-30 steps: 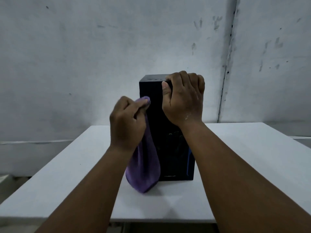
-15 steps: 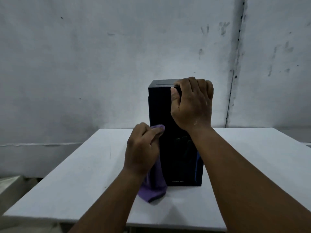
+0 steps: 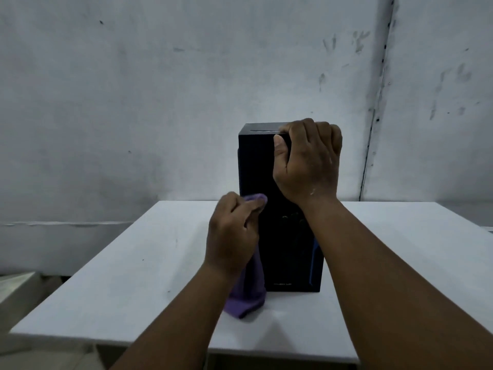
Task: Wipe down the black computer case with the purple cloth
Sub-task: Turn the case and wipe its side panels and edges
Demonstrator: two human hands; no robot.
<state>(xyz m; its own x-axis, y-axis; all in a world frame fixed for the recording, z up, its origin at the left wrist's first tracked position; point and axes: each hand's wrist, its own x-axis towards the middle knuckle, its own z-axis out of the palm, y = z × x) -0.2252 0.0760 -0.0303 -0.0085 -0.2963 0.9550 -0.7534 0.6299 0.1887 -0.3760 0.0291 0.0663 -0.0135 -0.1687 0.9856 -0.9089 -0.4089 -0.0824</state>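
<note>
The black computer case (image 3: 282, 252) stands upright in the middle of the white table (image 3: 133, 263), its front panel facing me. My right hand (image 3: 306, 161) grips the case's top front edge, fingers curled over the top and thumb on the front. My left hand (image 3: 232, 233) holds the purple cloth (image 3: 248, 297) bunched in its fingers against the case's left front edge, about halfway up. The cloth hangs down below the hand and its lower end lies on the table beside the case's bottom left corner.
A grey, stained wall (image 3: 133, 102) rises close behind the table. A vertical seam (image 3: 376, 102) runs down the wall to the right of the case. Bare table surface lies on both sides of the case.
My left hand has slid the cloth down the case's left front edge from near the top to about mid height. The right hand has kept its grip on the top.
</note>
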